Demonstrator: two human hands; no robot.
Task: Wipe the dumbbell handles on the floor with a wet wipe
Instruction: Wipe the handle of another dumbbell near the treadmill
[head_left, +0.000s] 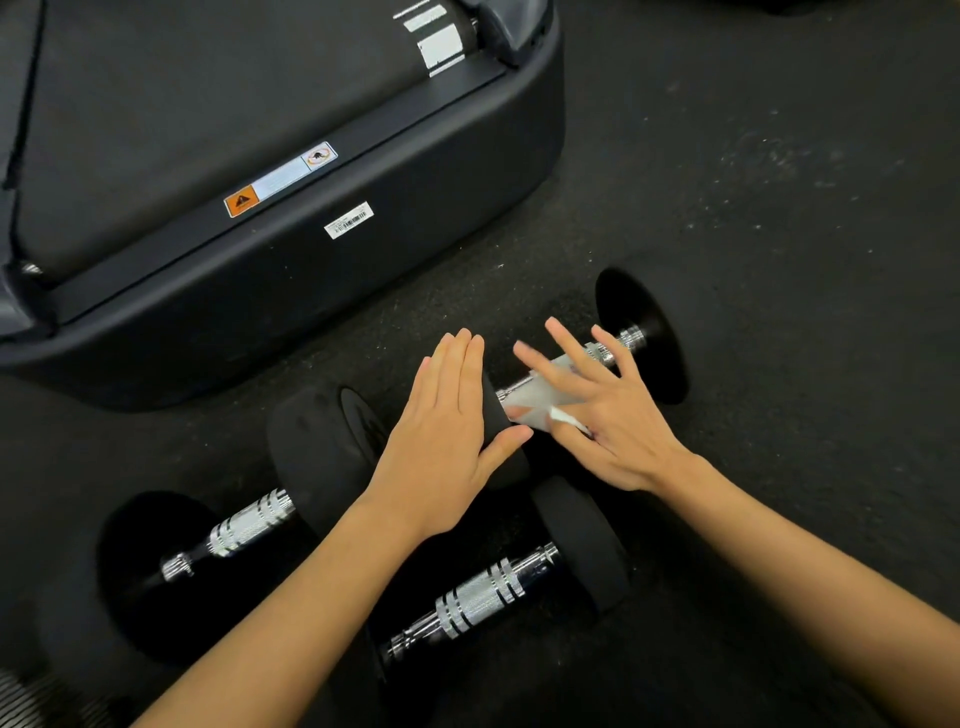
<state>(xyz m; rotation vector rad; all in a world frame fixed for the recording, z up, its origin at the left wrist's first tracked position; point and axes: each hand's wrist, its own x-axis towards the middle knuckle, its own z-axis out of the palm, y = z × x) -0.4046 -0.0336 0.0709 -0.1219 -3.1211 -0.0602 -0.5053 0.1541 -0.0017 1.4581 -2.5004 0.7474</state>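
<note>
We note three dumbbells on the dark rubber floor (779, 208), all lying at about the same slant. The far dumbbell (628, 340) lies nearest the hands, its chrome handle running up to the right into a black end plate. The left dumbbell (244, 525) and the near dumbbell (483, 597) lie closer to us, their knurled chrome grips bare and untouched.

The left hand (447, 441) lies flat with straight fingers held together, palm on the black plate at the lower-left end of the far dumbbell; the thumb reaches toward the handle. It presses rather than grips.

The right hand (608, 415) has its fingers spread and straight over the handle of the far dumbbell. Under the palm and fingers we see the wet wipe (535, 400), a pale, semi-transparent sheet draped over the chrome bar; a small white corner sticks out near the thumb side. The hand presses the wipe onto the handle with flat fingers, not curled round it. The fingers are slightly blurred.

Behind the dumbbells stands the rounded black end of a treadmill (363, 249), bearing an orange warning label (241, 200) and a white barcode sticker (349, 220). The far plate of the left dumbbell rests near the treadmill's base.
</note>
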